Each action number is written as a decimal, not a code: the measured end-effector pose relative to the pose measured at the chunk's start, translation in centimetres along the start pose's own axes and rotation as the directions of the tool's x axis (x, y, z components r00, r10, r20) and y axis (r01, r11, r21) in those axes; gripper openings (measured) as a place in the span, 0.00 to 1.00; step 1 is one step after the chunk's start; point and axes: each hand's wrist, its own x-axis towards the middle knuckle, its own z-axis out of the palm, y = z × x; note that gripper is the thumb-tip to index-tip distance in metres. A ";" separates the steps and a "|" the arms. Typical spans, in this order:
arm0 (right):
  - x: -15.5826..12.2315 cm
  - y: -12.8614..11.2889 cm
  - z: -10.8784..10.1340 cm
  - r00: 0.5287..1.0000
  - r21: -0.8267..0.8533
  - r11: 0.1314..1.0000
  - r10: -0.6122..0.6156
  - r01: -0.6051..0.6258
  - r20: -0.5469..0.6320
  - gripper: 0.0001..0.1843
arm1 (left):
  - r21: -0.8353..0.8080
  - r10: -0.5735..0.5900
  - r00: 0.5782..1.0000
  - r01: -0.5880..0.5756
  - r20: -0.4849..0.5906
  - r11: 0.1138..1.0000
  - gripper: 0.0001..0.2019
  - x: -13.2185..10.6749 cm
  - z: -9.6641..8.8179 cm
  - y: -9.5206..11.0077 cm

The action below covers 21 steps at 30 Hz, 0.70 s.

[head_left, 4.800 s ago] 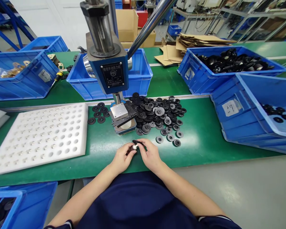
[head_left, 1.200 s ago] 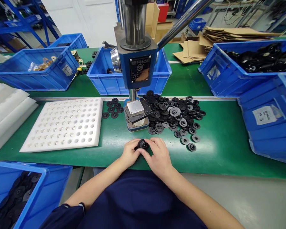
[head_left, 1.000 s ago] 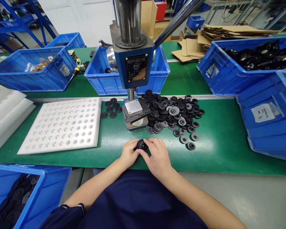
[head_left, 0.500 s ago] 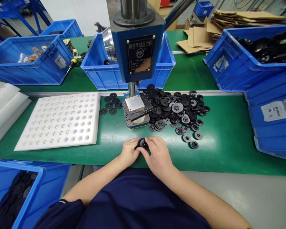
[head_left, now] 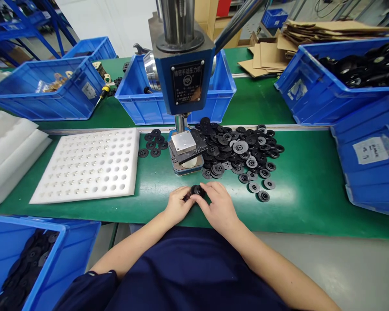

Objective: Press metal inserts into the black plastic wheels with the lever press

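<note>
My left hand (head_left: 176, 204) and my right hand (head_left: 219, 207) meet over the green bench near its front edge. Together they pinch a small round black disc (head_left: 196, 190) between the fingertips. Just beyond them stands a blue hand press (head_left: 184, 77) with a metal block (head_left: 183, 142) at its foot. A heap of black discs (head_left: 238, 149) lies to the right of the press, and a few more discs (head_left: 152, 144) lie to its left.
A white foam tray (head_left: 89, 164) with rows of holes, some holding small metal pins, lies at left. Blue bins surround the bench: one behind the press (head_left: 139, 103), one at back left (head_left: 45, 95), two at right (head_left: 314, 99), one at front left (head_left: 22, 255). Flattened cardboard (head_left: 272, 52) lies behind.
Both hands stay together on the black disc near the bench's front edge; the fingers shift slightly on it. Only the camera view has drifted a little.
</note>
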 end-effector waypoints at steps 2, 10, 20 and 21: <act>0.1 0.4 -0.6 0.999 0.059 0.997 0.039 -0.039 0.013 0.24 | -0.049 -0.092 0.995 0.094 0.040 0.994 0.10 -0.2 -0.1 0.0; -2.3 4.4 -0.3 0.963 0.273 0.928 0.268 -0.254 -0.013 0.26 | -0.332 -0.223 0.936 0.309 0.272 0.892 0.11 1.6 -7.1 3.7; -3.0 5.4 1.3 0.980 0.260 0.951 0.187 -0.164 -0.064 0.23 | -0.286 -0.200 0.974 0.162 -0.108 0.944 0.17 11.8 -14.6 11.3; -2.9 5.5 1.3 0.981 0.261 0.952 0.184 -0.161 -0.068 0.22 | -0.282 -0.194 0.972 0.151 -0.131 0.948 0.17 12.5 -14.5 11.4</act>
